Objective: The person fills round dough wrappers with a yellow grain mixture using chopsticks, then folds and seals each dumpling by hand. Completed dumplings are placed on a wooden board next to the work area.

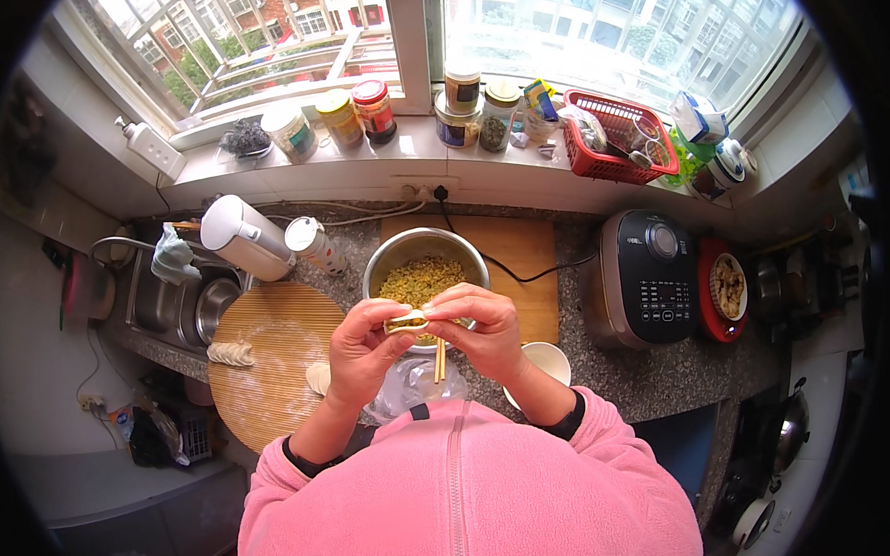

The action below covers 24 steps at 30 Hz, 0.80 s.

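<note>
Between my left hand [365, 349] and my right hand [484, 327] is a folded dumpling wrapper [407, 321] with yellow-green filling showing inside. The fingers of both hands pinch its edges, and it is held above the near side of a steel bowl [376, 257]. Chopped filling [423, 277] lies in that bowl. A pair of wooden chopsticks [440, 362] sticks out over the bowl's near rim. Left of my hands is a round slatted board [264, 397] dusted with flour. It bears pleated dumplings [230, 353] at its left edge and pale wrappers [319, 378] by my left wrist.
A white bowl [552, 363] sits below my right forearm, and a clear plastic bag [419, 387] lies before me. A wooden cutting board [536, 310] is under the steel bowl. An electric cooker [640, 277] stands right; a white kettle [244, 238], a patterned cup [315, 244] and a sink [157, 301] are left.
</note>
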### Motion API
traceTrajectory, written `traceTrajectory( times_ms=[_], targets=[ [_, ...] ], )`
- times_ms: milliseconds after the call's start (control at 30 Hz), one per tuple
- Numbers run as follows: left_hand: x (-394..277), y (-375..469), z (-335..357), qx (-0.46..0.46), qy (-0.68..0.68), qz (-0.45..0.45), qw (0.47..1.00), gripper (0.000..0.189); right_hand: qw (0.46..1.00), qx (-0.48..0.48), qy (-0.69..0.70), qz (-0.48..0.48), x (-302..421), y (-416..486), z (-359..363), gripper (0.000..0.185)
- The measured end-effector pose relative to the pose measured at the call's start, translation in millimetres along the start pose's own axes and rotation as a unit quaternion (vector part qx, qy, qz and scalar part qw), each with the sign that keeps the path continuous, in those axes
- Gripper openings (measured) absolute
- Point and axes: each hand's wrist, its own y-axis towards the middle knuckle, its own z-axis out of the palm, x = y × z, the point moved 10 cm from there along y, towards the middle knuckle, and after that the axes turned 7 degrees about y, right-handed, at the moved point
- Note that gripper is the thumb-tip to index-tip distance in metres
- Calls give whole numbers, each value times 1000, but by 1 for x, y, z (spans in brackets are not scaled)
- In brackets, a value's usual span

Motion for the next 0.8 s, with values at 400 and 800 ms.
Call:
traceTrajectory(
  times_ms=[400, 800],
  targets=[
    [-5, 0, 1, 14, 45, 1, 999, 31, 997, -7, 47, 54, -9, -2, -1, 14],
    [-9, -1, 5, 24, 64, -4, 998, 32, 1000, 2, -4, 0, -1, -3, 1, 15]
  ],
)
